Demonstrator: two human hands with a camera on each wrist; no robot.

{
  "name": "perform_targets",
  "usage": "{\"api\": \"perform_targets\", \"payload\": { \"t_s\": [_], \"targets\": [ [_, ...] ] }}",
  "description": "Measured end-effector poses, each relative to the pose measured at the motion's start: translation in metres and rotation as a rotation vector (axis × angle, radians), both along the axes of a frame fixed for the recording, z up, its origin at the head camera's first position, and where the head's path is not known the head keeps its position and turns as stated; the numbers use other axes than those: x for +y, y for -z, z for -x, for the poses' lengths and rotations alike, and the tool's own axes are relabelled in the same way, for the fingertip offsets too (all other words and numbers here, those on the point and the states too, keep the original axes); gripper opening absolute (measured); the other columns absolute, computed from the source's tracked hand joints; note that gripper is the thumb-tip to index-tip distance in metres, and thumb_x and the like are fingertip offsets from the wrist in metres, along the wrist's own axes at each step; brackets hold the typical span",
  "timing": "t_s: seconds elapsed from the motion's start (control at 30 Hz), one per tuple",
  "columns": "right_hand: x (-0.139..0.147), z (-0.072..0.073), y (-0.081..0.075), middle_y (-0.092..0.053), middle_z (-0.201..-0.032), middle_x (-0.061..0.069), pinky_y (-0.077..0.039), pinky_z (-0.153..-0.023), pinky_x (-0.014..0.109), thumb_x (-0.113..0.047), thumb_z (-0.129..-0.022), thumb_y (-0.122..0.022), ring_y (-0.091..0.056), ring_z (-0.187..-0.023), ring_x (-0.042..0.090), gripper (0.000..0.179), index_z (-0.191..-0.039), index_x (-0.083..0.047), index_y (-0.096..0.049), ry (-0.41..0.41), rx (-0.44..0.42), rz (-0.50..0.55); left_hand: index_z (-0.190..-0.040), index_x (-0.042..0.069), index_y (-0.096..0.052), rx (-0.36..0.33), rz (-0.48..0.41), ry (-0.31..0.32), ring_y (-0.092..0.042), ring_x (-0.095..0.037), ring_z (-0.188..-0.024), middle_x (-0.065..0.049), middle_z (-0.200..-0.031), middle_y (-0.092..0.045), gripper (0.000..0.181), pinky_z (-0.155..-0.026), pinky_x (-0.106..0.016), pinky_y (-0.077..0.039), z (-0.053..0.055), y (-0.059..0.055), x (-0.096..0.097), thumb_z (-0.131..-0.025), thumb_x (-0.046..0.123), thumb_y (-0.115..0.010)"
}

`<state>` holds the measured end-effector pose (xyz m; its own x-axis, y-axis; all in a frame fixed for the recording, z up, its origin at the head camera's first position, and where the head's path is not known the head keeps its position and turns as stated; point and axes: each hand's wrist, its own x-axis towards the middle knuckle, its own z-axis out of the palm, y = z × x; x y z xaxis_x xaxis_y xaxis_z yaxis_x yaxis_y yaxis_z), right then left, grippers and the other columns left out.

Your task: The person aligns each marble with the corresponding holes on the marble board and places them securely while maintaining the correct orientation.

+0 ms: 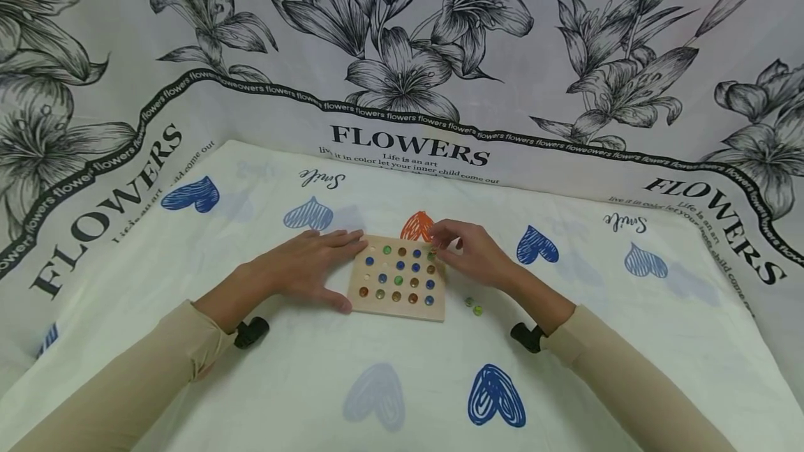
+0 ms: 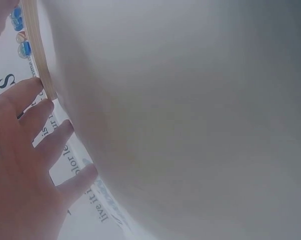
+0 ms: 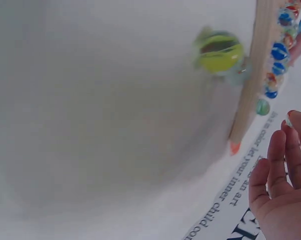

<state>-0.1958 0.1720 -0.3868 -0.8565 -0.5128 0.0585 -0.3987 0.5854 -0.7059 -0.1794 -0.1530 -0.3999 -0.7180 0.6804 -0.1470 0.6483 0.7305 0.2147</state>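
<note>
A pale wooden board (image 1: 397, 305) with rows of round holes lies on the cloth, most holes holding glass marbles (image 1: 400, 266); a few holes toward its left show bare wood. My left hand (image 1: 304, 264) lies flat along the board's left side, thumb at the near corner and index finger at the far corner. At the far right corner is my right hand (image 1: 467, 251), its fingers bent. In the right wrist view its thumb and fingertip pinch a small glass marble (image 3: 289, 119), mostly hidden by the fingers. A greenish marble (image 3: 263, 106) sits at the board's end nearby.
Two loose greenish marbles, one clearer (image 1: 469, 302) and one yellow-green (image 1: 478, 310), lie on the cloth right of the board. The white cloth (image 1: 283, 382) has printed hearts. Behind it rises a flower-printed curtain (image 1: 540, 103).
</note>
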Motion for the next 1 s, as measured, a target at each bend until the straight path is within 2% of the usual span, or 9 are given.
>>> {"api": "perform_targets", "payload": {
  "t_s": [0.3,0.57,0.87,1.0],
  "targets": [
    [-0.029,-0.003,-0.007,-0.069,-0.101,-0.001,-0.052,-0.086,0.037,-0.003,-0.092,-0.066,-0.061,-0.097,0.015,0.030,-0.122,-0.005,-0.066,-0.029,-0.049,0.008,-0.157,0.018,-0.034,-0.006,-0.016,0.001,-0.025,-0.030,-0.149,-0.002,-0.164,-0.025,0.111,-0.109,-0.069,-0.029,0.000,-0.001,0.000,-0.072,0.085,-0.059],
    [-0.044,-0.004,-0.002,-0.070,-0.102,-0.002,-0.053,-0.090,0.039,-0.004,-0.091,-0.070,-0.062,-0.099,0.013,0.031,-0.122,-0.007,-0.065,-0.062,-0.020,0.004,-0.157,0.017,-0.033,-0.013,-0.012,0.005,-0.025,-0.031,-0.149,-0.003,-0.164,-0.025,0.111,-0.109,-0.068,-0.030,0.000,-0.002,0.000,-0.073,0.085,-0.058],
    [-0.061,-0.005,-0.002,-0.070,-0.104,-0.001,-0.053,-0.091,0.037,-0.001,-0.092,-0.067,-0.061,-0.099,0.012,0.029,-0.121,-0.006,-0.066,-0.084,-0.070,0.028,-0.157,0.017,-0.032,-0.015,-0.027,0.004,-0.025,-0.030,-0.149,-0.002,-0.164,-0.024,0.110,-0.110,-0.067,-0.030,-0.001,-0.002,-0.002,-0.073,0.084,-0.059],
    [-0.065,-0.007,-0.001,-0.070,-0.108,0.001,-0.052,-0.092,0.035,-0.001,-0.092,-0.065,-0.060,-0.101,0.013,0.027,-0.118,-0.007,-0.068,-0.100,-0.066,0.004,-0.157,0.017,-0.034,-0.002,-0.029,0.011,-0.027,-0.031,-0.148,-0.003,-0.163,-0.026,0.110,-0.110,-0.067,-0.030,0.000,0.000,-0.002,-0.073,0.085,-0.058]
  ]
}}
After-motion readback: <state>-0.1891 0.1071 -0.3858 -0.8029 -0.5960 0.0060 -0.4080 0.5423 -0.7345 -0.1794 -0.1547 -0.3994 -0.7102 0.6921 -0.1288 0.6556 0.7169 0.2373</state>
